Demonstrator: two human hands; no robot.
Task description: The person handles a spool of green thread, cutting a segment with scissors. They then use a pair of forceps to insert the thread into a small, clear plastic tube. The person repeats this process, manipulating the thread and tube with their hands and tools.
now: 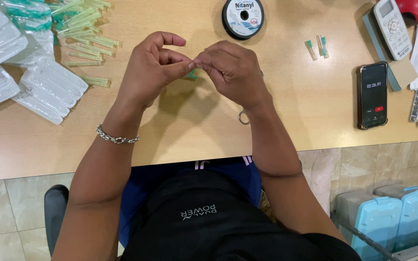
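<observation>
**Two hands pinch a small green piece over the wooden table**

Nearest the person, below the table's front edge, two pale blue plastic cases (400,217) stand on the floor at the right; they are shut, so I cannot tell what they hold.

Above the middle of the table (170,140) the two hands meet. The left hand (152,70), with a chain bracelet (117,137) on its wrist, has thumb and forefinger pressed together at the tips, the other fingers curled above. The right hand (232,70) is closed in a loose fist, its fingertips touching those of the left. Between them, held above the tabletop, sits a small green piece (192,75), mostly hidden by the fingers. A metal ring (243,117) shows on the table just beside the right wrist.

Toward the right edge lies a phone (372,95) with its screen lit, flat on the table. Beyond it, two small green-tipped tubes (317,47) lie side by side, well apart from the hands.

At the left edge, clear plastic trays (47,89) lie overlapping; I cannot tell whether anything is in them. Behind them a loose heap of green-capped tubes (84,29) spreads over the far left corner.

At the far edge, in the middle, lies a round spool of line (243,17), and at the far right corner a white remote control (392,28) rests on a stack of papers.
</observation>
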